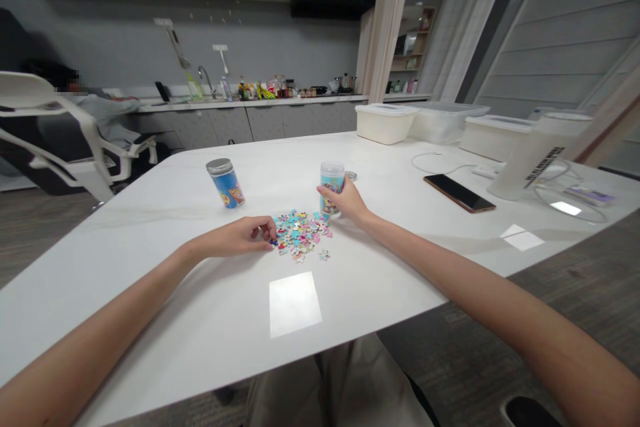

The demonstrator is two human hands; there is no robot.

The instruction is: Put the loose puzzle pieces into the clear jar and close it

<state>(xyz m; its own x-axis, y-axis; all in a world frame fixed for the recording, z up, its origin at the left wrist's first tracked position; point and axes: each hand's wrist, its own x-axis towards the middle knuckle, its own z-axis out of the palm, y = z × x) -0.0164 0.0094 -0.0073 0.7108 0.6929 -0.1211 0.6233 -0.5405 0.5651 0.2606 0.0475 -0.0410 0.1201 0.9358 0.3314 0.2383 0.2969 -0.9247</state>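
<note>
A loose pile of small colourful jigsaw puzzle pieces (300, 232) lies on the white table. My left hand (250, 235) rests at the pile's left edge, fingers curled, with a dark blue puzzle piece (273, 243) between thumb and fingertips. Behind the pile, my right hand (350, 200) is wrapped round a clear jar (332, 177) with a light blue printed label. That jar stands upright without its lid, and its inside is hard to make out. A silver lid (351, 176) lies just behind it. To the left stands a blue printed jar (226, 185), closed with a silver lid.
On the right of the table (200, 320) are a phone (459, 192), a white cable and a large white bottle (535, 157). Lidded plastic boxes (385, 124) line the far right edge. A person (107, 117) sits beyond, near a white office chair (75, 113).
</note>
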